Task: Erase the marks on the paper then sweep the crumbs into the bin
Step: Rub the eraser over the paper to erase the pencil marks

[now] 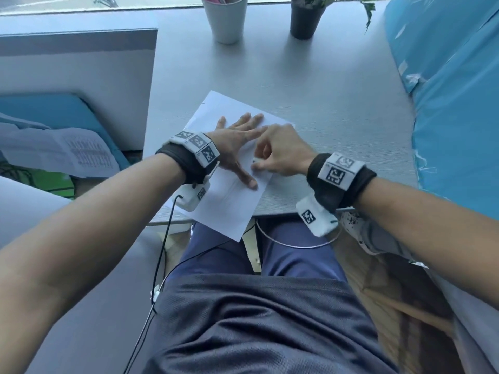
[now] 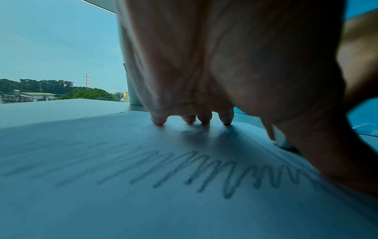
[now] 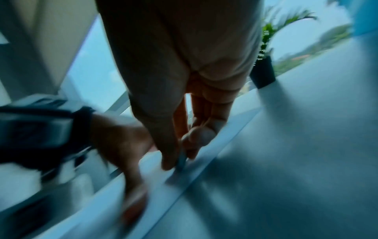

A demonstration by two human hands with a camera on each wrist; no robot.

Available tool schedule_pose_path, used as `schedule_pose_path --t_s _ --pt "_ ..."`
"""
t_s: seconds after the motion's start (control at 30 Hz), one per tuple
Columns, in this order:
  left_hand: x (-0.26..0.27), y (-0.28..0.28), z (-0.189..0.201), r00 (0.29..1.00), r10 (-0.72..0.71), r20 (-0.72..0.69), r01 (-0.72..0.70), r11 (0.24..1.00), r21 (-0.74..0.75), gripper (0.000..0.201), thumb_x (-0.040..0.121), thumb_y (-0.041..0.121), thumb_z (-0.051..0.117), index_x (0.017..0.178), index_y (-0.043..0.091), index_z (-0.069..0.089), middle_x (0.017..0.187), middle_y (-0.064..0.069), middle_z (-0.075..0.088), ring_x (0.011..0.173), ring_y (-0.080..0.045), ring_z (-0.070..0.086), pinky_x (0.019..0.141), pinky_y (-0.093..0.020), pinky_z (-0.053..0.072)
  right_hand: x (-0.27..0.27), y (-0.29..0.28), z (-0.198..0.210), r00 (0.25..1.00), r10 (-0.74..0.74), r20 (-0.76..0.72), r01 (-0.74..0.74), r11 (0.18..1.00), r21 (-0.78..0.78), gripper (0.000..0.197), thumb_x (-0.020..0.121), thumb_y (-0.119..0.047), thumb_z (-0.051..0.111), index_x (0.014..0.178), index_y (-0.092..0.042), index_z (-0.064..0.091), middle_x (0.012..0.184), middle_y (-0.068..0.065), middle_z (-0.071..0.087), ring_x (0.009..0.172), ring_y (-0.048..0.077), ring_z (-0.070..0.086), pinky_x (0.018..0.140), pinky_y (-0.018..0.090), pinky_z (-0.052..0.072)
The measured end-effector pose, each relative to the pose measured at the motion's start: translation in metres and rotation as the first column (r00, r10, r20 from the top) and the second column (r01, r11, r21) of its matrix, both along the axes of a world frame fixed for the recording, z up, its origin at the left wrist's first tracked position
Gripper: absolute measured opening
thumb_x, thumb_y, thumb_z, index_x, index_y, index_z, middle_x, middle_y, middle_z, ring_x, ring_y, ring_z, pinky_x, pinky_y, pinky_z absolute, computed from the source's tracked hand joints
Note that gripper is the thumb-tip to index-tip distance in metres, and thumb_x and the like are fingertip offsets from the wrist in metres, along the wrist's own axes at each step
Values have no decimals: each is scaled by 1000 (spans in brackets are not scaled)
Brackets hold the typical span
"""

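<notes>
A white sheet of paper lies askew on the grey desk, its near corner hanging over the desk edge. My left hand lies flat on it with fingers spread, pressing it down. Zigzag pencil marks run across the paper under that palm. My right hand is beside the left thumb, pinching a small pale eraser against the sheet. In the blurred right wrist view the eraser sits between thumb and fingertips on the paper. No bin is in view.
A white cup and a dark potted plant stand at the far end of the desk. A blue plastic-wrapped surface borders the right side. A white partition and printed papers lie to the left.
</notes>
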State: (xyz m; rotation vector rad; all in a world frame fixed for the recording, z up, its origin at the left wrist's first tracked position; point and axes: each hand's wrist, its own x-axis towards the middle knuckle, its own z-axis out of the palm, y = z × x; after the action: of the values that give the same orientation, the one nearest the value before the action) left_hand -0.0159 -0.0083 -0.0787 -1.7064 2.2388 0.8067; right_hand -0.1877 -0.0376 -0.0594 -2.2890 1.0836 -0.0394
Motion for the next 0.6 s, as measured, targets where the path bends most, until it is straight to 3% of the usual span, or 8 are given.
schedule_pose_path --t_s 0.07,0.13,0.23,0.27,0.37,0.5,0.6 --pt "-1 0 0 1000 -1 -3 1 1000 5 146 46 79 78 157 37 -8 163 6 -22 148 -15 -24 115 -64 -12 -3 -13 2 994 -109 29 109 994 -7 14 70 -26 83 75 -15 77 66 -5 66 57 4 57 52 8 39" --pt "-1 0 0 1000 1 5 -1 1000 3 146 47 80 77 157 36 -7 163 6 -22 148 -15 -24 115 -65 -11 -3 -16 4 985 -166 50 166 986 -6 12 69 -25 82 73 -17 75 69 -3 67 61 6 59 58 15 44" --pt "0 -1 -1 1000 -3 5 3 1000 4 148 45 80 78 155 38 -11 162 6 -24 148 -15 -25 115 -64 -12 3 6 -1 1000 -7 -6 7 1000 17 12 71 -23 81 70 -16 71 68 -4 63 58 -1 51 53 10 37" --pt "1 -1 -1 1000 -6 3 6 1000 4 148 44 80 78 155 38 -11 162 6 -24 148 -15 -25 115 -64 -12 2 3 -1 1000 -17 -11 17 1000 6 13 71 -25 82 73 -15 73 70 -3 65 58 1 52 51 7 35" --pt "1 0 -1 1000 -6 7 5 1000 5 148 43 82 76 156 36 -8 163 5 -22 148 -16 -24 114 -65 -11 -3 -18 2 976 -211 60 212 977 -13 14 68 -26 84 75 -15 76 70 -2 68 64 8 61 54 7 38" --pt "0 -1 -1 1000 -13 9 13 1000 -2 148 44 80 78 155 38 -10 163 4 -23 148 -17 -24 114 -65 -12 4 5 -2 1000 -20 -2 20 1000 18 12 70 -24 82 70 -16 72 69 -3 65 59 4 55 53 9 36" --pt "1 -2 -4 1000 -14 7 14 1000 3 149 42 83 75 156 37 -8 163 6 -22 148 -16 -24 114 -65 -13 -2 -17 0 974 -215 66 215 977 12 14 68 -28 83 75 -17 77 70 -3 69 60 3 58 53 7 37"
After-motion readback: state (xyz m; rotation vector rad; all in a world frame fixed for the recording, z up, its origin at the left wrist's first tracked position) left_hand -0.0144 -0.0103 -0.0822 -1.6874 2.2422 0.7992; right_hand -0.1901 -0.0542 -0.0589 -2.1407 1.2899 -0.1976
